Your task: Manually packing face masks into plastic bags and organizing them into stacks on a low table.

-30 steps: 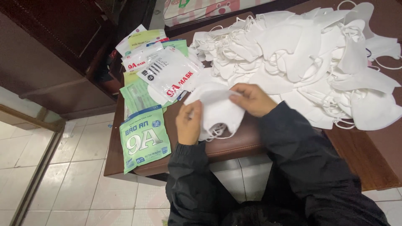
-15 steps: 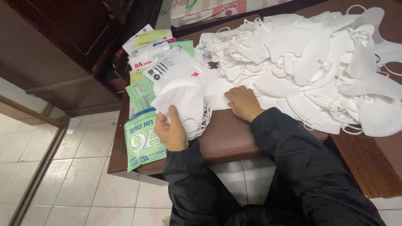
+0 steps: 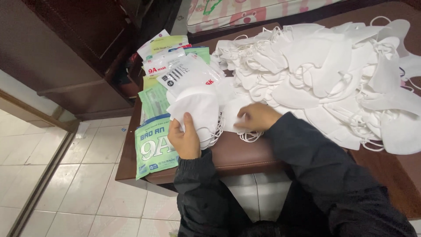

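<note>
Head view: dark brown wooden table [image 3: 245, 153], front edge over pale floor tiles [image 3: 66, 184]; dark cabinet [image 3: 66, 48] at left. Left hand [image 3: 185, 139] clasps small stack of white masks [image 3: 197, 109], thumb on top. Right hand [image 3: 256, 117] rests flat, fingers loosely curled on single mask [image 3: 234, 115] beside large mask pile [image 3: 329, 74]. Green packets [image 3: 154, 145] lie at table's left edge.

both arms wear long, loose sleeves of dark, near-black matte fabric (softly creased along the forearms), each ending in a gathered ribbed cuff at the wrist. left hand [image 3: 186, 139] and right hand [image 3: 258, 116] are bare, ungloved.
</note>
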